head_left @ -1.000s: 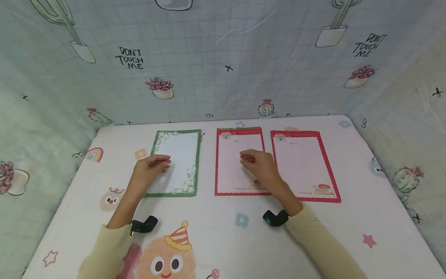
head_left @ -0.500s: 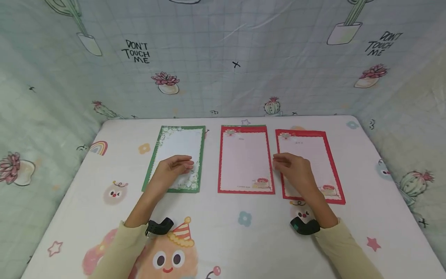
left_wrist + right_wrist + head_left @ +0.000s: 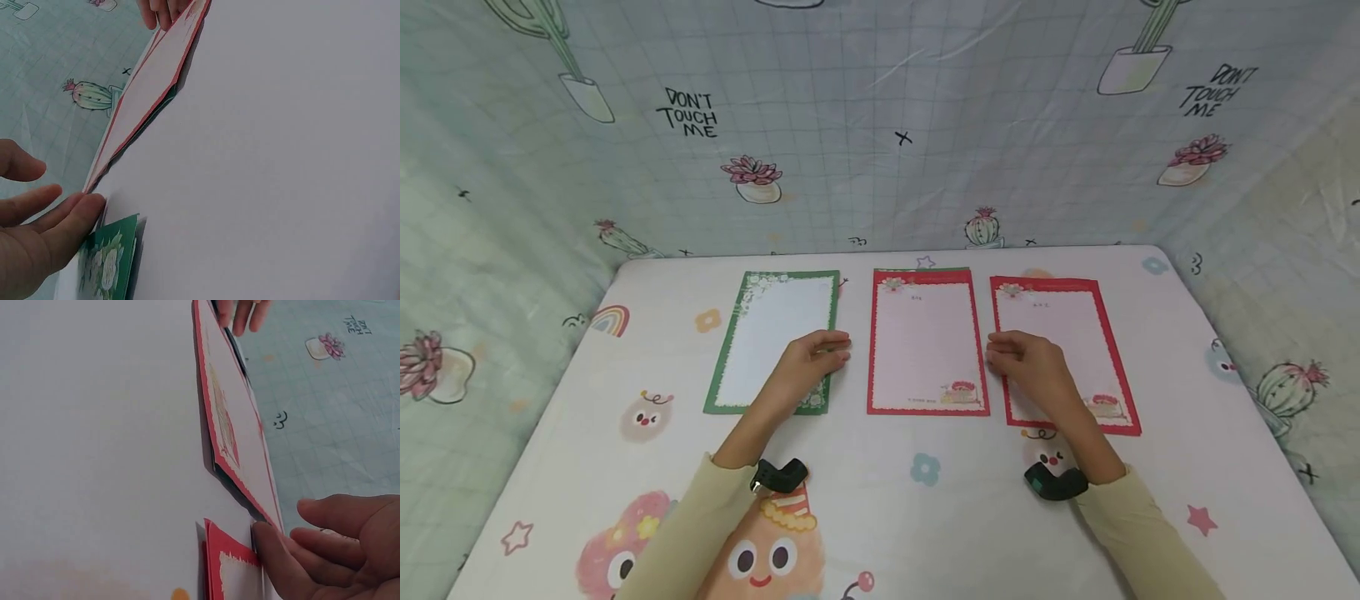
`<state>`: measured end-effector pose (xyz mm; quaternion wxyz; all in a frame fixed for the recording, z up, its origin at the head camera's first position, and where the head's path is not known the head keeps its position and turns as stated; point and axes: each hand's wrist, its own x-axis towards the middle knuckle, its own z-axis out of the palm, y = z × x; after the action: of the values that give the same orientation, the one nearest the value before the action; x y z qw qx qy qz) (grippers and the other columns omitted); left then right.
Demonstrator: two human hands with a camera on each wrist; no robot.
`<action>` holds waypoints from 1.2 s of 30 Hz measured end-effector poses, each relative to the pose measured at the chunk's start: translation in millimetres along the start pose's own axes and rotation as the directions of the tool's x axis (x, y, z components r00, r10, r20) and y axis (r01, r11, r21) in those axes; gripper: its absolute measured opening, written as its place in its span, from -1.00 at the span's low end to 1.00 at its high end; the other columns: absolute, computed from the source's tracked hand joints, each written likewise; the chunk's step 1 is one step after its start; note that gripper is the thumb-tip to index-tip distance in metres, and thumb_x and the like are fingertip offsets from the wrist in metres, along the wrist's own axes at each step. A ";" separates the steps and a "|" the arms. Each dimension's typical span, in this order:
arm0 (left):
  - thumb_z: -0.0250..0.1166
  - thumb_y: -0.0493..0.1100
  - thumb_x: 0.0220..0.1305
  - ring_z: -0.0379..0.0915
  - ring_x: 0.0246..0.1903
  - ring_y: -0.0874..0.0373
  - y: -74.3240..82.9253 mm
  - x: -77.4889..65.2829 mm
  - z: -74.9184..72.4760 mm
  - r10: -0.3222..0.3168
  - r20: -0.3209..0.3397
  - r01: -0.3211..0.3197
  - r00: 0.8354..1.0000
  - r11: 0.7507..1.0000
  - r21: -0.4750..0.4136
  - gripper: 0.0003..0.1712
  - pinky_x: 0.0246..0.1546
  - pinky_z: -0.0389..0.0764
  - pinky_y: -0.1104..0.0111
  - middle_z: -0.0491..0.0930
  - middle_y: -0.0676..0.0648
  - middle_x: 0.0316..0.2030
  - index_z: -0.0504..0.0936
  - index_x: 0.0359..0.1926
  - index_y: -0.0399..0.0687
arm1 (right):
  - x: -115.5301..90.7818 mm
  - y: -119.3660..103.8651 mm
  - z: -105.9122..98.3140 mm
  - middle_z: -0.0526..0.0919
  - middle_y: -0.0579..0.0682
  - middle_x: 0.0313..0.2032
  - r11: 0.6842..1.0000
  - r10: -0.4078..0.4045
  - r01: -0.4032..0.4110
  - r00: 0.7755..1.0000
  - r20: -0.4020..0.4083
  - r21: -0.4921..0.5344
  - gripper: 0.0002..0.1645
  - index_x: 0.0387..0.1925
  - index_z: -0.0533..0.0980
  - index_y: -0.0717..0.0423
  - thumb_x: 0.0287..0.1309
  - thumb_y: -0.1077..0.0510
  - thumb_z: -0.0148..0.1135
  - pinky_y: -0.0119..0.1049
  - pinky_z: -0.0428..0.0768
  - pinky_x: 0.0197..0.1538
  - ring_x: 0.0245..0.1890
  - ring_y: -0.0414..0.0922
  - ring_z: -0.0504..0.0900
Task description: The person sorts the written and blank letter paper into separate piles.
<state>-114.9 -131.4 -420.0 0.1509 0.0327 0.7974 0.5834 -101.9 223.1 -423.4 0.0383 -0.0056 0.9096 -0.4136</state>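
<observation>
Three paper stacks with printed borders lie in a row in the head view: a green-bordered sheet (image 3: 775, 333) at left, a red-bordered sheet (image 3: 925, 350) in the middle, and another red-bordered sheet (image 3: 1071, 333) at right. A green edge shows beneath the middle one. My left hand (image 3: 808, 367) is over the green sheet's right side, its relaxed fingertips just past that edge. Over the right sheet's left edge is my right hand (image 3: 1033, 367), fingers loosely bent. In the wrist views the fingers (image 3: 69, 219) and the fingers (image 3: 294, 550) come close to the paper edges; contact is unclear.
A white cartoon-printed cover (image 3: 955, 533) lies over the table. Behind and at both sides hangs a pale green cactus-print cloth (image 3: 827, 167). Dark wrist cameras (image 3: 781, 475) hang below both wrists.
My left hand has moved right across the green sheet to its right edge. My right hand has gone from the middle sheet to the right sheet's left edge. The sheets stay put.
</observation>
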 end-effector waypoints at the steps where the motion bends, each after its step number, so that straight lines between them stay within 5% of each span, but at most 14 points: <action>1: 0.20 -0.29 0.48 0.56 0.19 -0.05 0.3 2.5 1.2 -0.001 0.005 0.001 1.000 1.000 0.000 -0.55 0.19 0.62 0.25 0.56 -0.23 0.24 0.47 0.33 -0.28 | 1.1 -0.2 -0.2 0.74 0.19 -0.03 1.000 0.001 -0.001 1.000 0.009 0.006 -0.48 0.25 0.54 0.24 0.35 0.09 0.34 0.01 0.71 0.08 -0.06 0.08 0.75; 9: 0.24 -0.14 0.49 0.61 0.09 -0.09 7.1 28.9 12.4 -0.047 0.047 0.051 0.998 0.997 -0.066 -0.48 0.14 0.65 0.24 0.58 -0.29 0.12 0.42 0.33 -0.35 | 13.1 -0.1 -4.9 0.73 0.23 -0.03 0.998 0.032 -0.037 0.995 0.092 0.052 -0.48 0.24 0.52 0.32 0.38 0.09 0.30 -0.02 0.71 0.09 -0.15 0.02 0.79; 20: 0.19 -0.27 0.50 0.69 -0.10 -0.04 21.1 59.9 16.4 -0.094 0.004 0.093 0.996 0.993 0.078 -0.58 0.01 0.72 0.27 0.64 -0.30 -0.01 0.48 0.27 -0.40 | 30.3 -9.8 -1.9 0.71 0.24 -0.01 0.982 0.136 -0.156 0.974 0.181 0.104 -0.46 0.27 0.49 0.28 0.40 0.07 0.27 -0.16 0.75 0.01 -0.17 -0.02 0.77; 25: 0.20 -0.27 0.49 0.70 -0.11 -0.01 20.2 61.0 15.5 -0.107 0.016 0.105 0.994 0.992 0.070 -0.62 0.00 0.72 0.30 0.62 -0.29 0.01 0.54 0.23 -0.40 | 30.1 -11.7 -0.3 0.69 0.23 0.00 0.982 0.147 -0.165 0.973 0.176 0.091 -0.46 0.27 0.49 0.26 0.38 0.07 0.29 -0.17 0.74 0.02 -0.16 -0.02 0.75; 36: 0.23 -0.30 0.47 0.68 -0.10 -0.04 20.4 54.2 17.2 -0.047 0.007 0.047 0.999 0.998 0.042 -0.65 -0.02 0.74 0.28 0.60 -0.27 -0.02 0.56 0.20 -0.35 | 25.7 -11.3 4.4 0.68 0.17 -0.05 0.997 0.047 -0.051 0.996 0.075 0.052 -0.50 0.22 0.52 0.23 0.34 0.09 0.33 -0.15 0.74 -0.03 -0.14 0.03 0.69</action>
<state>-164.2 -96.7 -416.6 0.1668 0.0193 0.8094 0.5628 -127.4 211.3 -419.5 0.0822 0.0027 0.8960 -0.4364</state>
